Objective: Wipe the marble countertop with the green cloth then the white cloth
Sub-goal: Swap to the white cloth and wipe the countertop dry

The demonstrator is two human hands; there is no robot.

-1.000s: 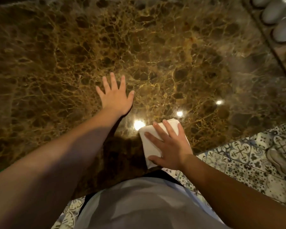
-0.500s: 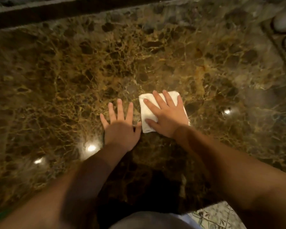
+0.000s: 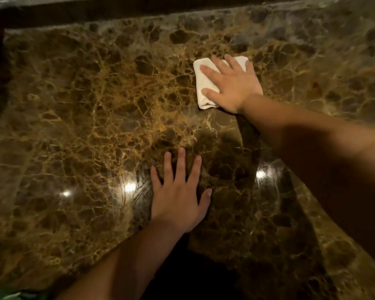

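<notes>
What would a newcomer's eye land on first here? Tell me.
The white cloth stands out, pressed flat under the right hand toward the far side of the marble countertop. Nearer, the left hand lies spread on the bare stone, with bright light reflections on either side.

Glossy brown marble countertop (image 3: 78, 118), gold-veined (mirroring lamps at 6 o'clock); soft matt white cloth (image 3: 201, 83) at 1 o'clock.

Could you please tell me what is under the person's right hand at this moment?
A folded white cloth lies flat under the right hand, pressed onto the marble countertop. The hand covers the cloth's right part, and the marble beneath the cloth is hidden.
</notes>
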